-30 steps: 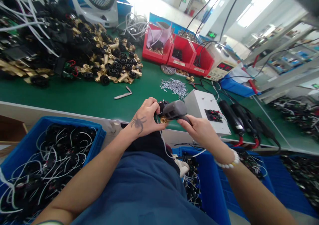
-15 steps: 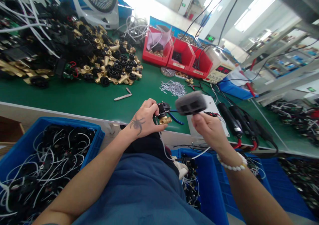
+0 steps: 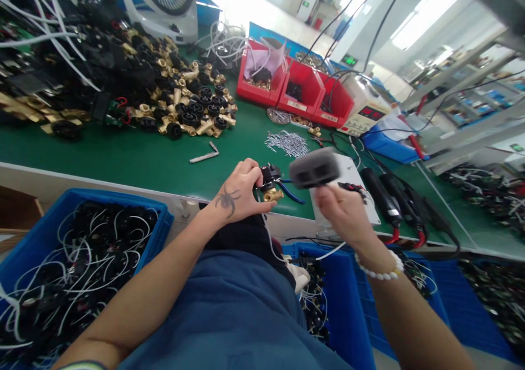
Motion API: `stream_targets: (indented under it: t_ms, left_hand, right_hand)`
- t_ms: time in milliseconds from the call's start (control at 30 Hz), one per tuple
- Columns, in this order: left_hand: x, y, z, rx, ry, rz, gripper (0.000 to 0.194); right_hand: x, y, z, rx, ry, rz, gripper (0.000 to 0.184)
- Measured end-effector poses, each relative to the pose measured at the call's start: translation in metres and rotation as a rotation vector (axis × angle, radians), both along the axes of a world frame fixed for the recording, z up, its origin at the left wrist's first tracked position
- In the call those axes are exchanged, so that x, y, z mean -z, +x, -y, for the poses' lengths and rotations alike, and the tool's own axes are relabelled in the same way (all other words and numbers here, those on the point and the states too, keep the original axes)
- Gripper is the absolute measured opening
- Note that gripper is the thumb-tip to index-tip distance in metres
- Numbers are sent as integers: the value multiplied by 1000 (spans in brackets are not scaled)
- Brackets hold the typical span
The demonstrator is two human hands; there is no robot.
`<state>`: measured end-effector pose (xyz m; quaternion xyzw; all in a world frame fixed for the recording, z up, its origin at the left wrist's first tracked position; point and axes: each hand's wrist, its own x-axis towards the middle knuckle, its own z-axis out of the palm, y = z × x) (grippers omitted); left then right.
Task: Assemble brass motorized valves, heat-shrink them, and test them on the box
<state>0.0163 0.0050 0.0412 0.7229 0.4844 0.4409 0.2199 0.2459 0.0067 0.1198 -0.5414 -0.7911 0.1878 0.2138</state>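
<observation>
My left hand [image 3: 241, 192] is closed around a brass valve with a black housing [image 3: 271, 183], near the bench's front edge. The brass end points to the right, and a white cable hangs below. Over the bench to its right, my right hand [image 3: 342, 209] grips a grey block-shaped tool [image 3: 315, 168] with dark recesses. That tool is smeared by motion, and its exact kind is unclear. It is apart from the valve. Blue-handled pliers [image 3: 292, 193] lie between the two hands, partly hidden.
Small metal pins [image 3: 287, 143] lie in a heap beyond my hands, with a hex key [image 3: 205, 156] to the left. Red bins [image 3: 301, 107] stand behind. Brass valves [image 3: 192, 107] are piled at left. Black electric screwdrivers [image 3: 381, 195] lie right. A blue crate [image 3: 164, 222] stands below.
The view has shifted slightly, so the bench items sit a little farther right and higher or lower. Both hands keep their holds, and the grey tool stays at nearly the same height.
</observation>
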Motion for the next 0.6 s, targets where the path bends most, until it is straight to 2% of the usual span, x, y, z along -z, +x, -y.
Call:
stream_targets:
  t_ms: [100, 133, 233, 300, 400, 467, 600]
  left_hand:
    - [0, 0, -1, 2, -11, 3, 45]
    - [0, 0, -1, 2, -16, 6, 45]
    - [1, -1, -1, 1, -12, 24, 47]
    - [2, -1, -1, 0, 2, 33, 46]
    - [3, -2, -2, -9, 15, 19, 45]
    - [3, -2, -3, -11, 7, 11, 45]
    - [3, -3, -4, -6, -2, 22, 47]
  right_hand:
    - [-2, -4, -2, -74, -73, 201, 74]
    - [-4, -3, -2, -69, -54, 175, 74]
    - [-7, 0, -1, 8, 57, -86, 72]
    - [-5, -1, -1, 21, 50, -117, 72]
    - [-4, -7, -2, -47, -46, 156, 76]
    - [-6, -8, -3, -60, -36, 224, 75]
    - [-10, -7, -1, -6, 59, -17, 72]
